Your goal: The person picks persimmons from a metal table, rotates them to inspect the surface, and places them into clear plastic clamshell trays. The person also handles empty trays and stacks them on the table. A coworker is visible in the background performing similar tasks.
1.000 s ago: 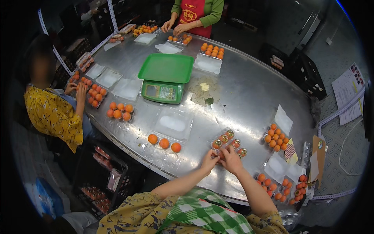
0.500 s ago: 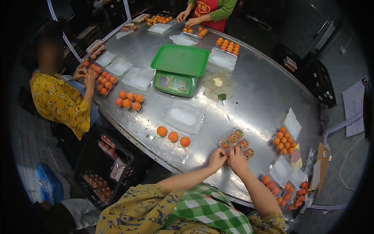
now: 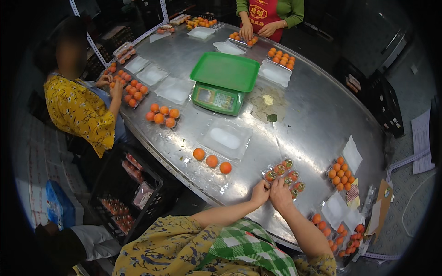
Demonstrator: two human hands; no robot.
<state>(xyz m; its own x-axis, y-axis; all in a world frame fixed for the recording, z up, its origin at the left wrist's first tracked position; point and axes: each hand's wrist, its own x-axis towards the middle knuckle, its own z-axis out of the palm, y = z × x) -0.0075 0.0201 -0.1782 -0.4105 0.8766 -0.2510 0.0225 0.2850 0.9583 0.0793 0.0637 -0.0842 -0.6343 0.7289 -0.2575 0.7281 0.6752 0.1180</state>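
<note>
Near the table's front edge is a clear plastic box (image 3: 264, 175) with several orange persimmons (image 3: 279, 169), their green calyxes facing up. My left hand (image 3: 261, 193) pinches its near edge, thumb and fingers together. Right beside it, my right hand (image 3: 280, 196) has its fingers closed at the same edge, hiding part of the box and its near fruit. To the left lies an open clear clamshell (image 3: 237, 149) with three persimmons (image 3: 212, 161) in a row in its near half. A white oval pad shows in its far half.
A green weighing scale (image 3: 224, 76) stands mid-table. At right are a filled tray (image 3: 340, 174) and more boxed fruit (image 3: 340, 232). Two co-workers handle fruit, one at left in yellow (image 3: 83, 110), one across in a red apron (image 3: 264, 20). A black crate (image 3: 152, 198) sits below the table's left edge.
The view has shifted, so most things appear farther right. The box of persimmons has come slightly nearer, with both my hands still at its edge. The co-worker across has moved their hands.
</note>
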